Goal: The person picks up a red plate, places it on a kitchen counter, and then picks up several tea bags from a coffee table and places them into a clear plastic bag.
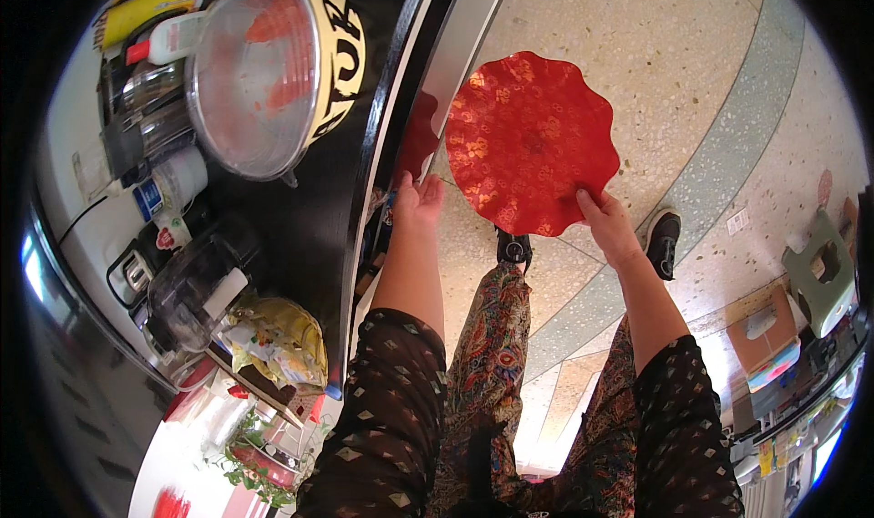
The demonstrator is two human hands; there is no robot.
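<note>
My right hand [608, 228] grips the lower right rim of a red, wavy-edged round sheet [532, 142], thumb on top and fingers beneath. Shiny gold floral patterns cover the sheet, which is held above the floor in front of me. My left hand [420, 200] is palm up beside the black counter's front edge, fingers apart and holding nothing. A darker red wavy shape [418, 135] shows on the glossy cabinet front just past my left fingertips; it looks like the sheet's reflection.
On the black counter [300, 224] stand a large clear-walled tub [252, 81] with red residue, a red-capped bottle [171, 38], jars, a dark appliance [198, 286] and a yellow bag [287, 340]. A green stool [819, 272] and cardboard box [761, 327] are at right on the terrazzo floor.
</note>
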